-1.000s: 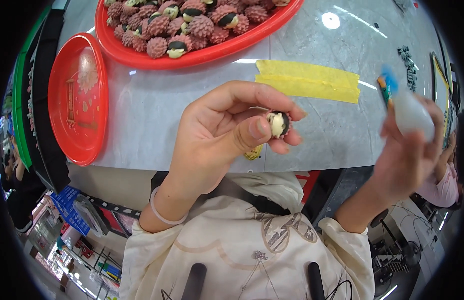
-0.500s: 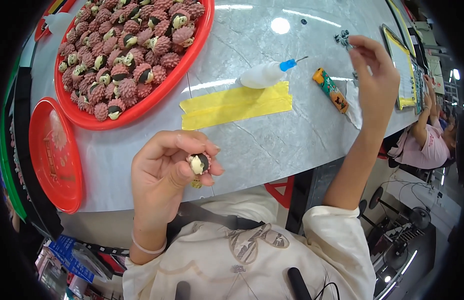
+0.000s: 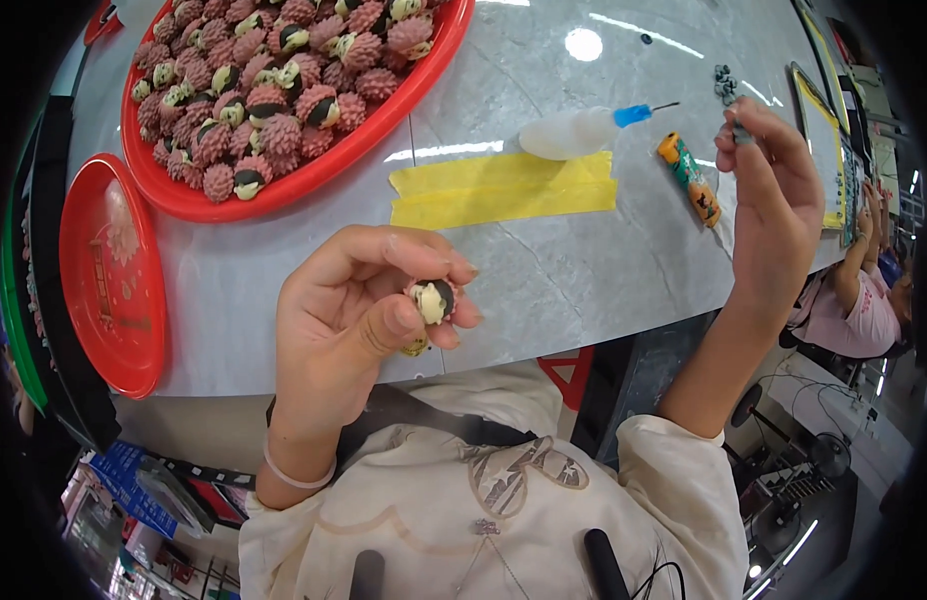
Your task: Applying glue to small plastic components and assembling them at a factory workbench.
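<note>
You cannot read any word or number clearly here. To your left on the counter (image 3: 544,270), the small red tray (image 3: 114,280) carries an upright gold block of character-like marks inside it, too blurred to make out. To your right, the orange-and-green tube (image 3: 692,182) bears dark printed figures, too small to tell. At lower left, the blue panel (image 3: 132,485) shows pale print, also illegible.

on the grey table (image 3: 544,285) lie red trays (image 3: 112,280), yellow tape (image 3: 504,197), a bottle (image 3: 569,133), a tube (image 3: 690,180) — and small dark pieces (image 3: 725,86).
</note>
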Demonstrator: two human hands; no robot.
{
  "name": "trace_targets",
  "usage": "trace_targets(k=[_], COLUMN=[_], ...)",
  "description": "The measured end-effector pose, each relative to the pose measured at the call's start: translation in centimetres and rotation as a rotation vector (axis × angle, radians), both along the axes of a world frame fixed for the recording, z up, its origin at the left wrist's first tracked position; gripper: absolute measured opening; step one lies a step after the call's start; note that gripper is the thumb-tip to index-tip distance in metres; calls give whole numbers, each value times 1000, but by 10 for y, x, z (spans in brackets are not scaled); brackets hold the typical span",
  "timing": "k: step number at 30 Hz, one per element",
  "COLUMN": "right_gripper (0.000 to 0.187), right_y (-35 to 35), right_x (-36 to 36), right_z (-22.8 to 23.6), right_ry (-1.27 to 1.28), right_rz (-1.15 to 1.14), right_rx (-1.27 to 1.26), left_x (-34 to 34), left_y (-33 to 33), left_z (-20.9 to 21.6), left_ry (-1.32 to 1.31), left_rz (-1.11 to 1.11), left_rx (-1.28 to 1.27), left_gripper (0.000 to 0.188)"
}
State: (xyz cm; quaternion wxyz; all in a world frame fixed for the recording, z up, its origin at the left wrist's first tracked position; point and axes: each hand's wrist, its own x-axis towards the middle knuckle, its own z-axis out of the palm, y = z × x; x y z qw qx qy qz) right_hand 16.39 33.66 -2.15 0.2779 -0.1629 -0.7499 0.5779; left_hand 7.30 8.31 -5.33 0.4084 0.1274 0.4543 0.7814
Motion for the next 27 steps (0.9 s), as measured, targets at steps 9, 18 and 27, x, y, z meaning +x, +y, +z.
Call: trace_targets(k=[9,18,27], right_gripper=[21,21,24], right_y=[-50,-97,-112], right_x=[11,-9,-16], right_z=[-14,-12,-13], right_ry=[91,70,144], right_rz=[287,439,375], right_rx=[-444,-283,200], left_x=[-1,0,2], left_y=[-3,-3,-1], left_z=[-2,-3,-2], left_ry=[31,30,-10], left_rz=[-19,30,83], left_rx=[15,46,33], left_gripper=[33,37,38])
